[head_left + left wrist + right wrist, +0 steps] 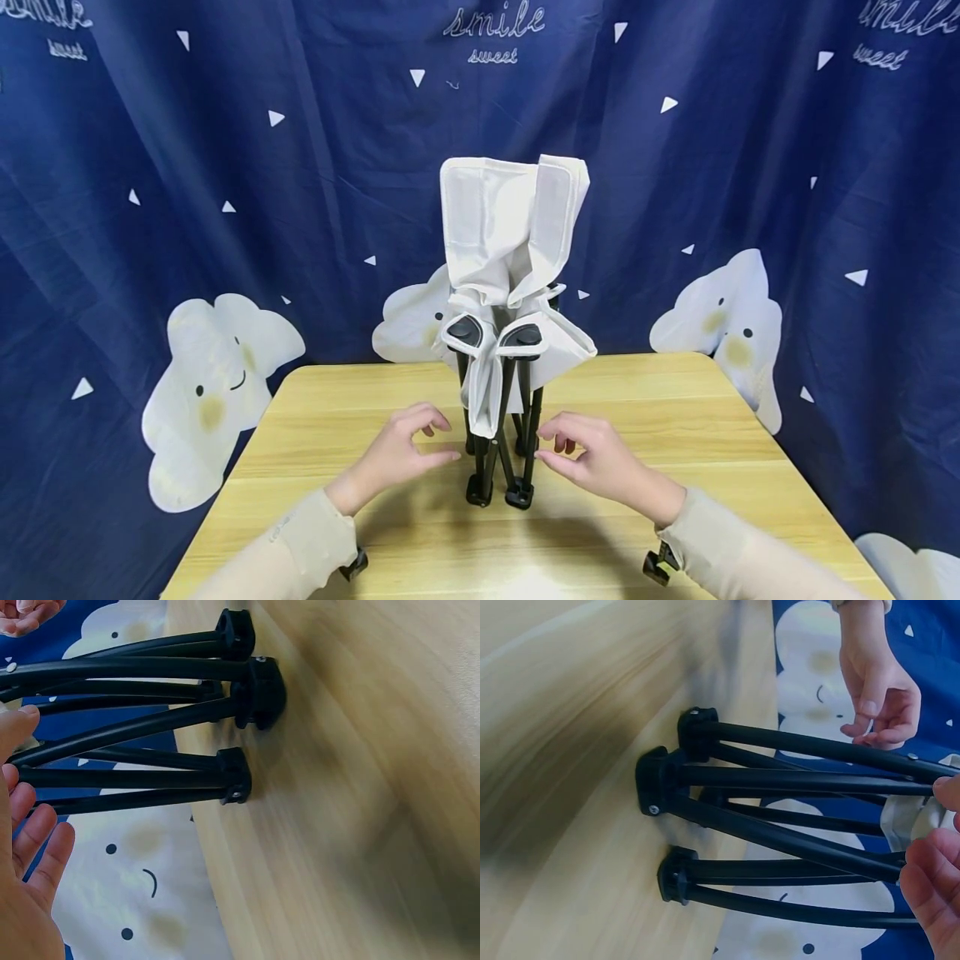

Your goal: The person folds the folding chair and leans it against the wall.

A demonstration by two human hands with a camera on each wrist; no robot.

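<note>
A folding chair (501, 250) with white fabric and a black tube frame stands upright and folded together on the table. Its crossed black legs (135, 669) end in black plastic feet (652, 780) resting on the wood. To the left of the legs my left hand (397, 450) hovers, fingers loosely curved and nothing held. On the other side is my right hand (596, 458), curved in the same way, its fingertips very near a leg; whether they touch it I cannot tell. The fabric hides part of the frame's upper section.
The light wooden table (360, 392) has rounded far corners. Behind it hangs a dark blue curtain (337, 167) printed with white clouds, triangles and lettering. A black device is strapped under each sleeve cuff.
</note>
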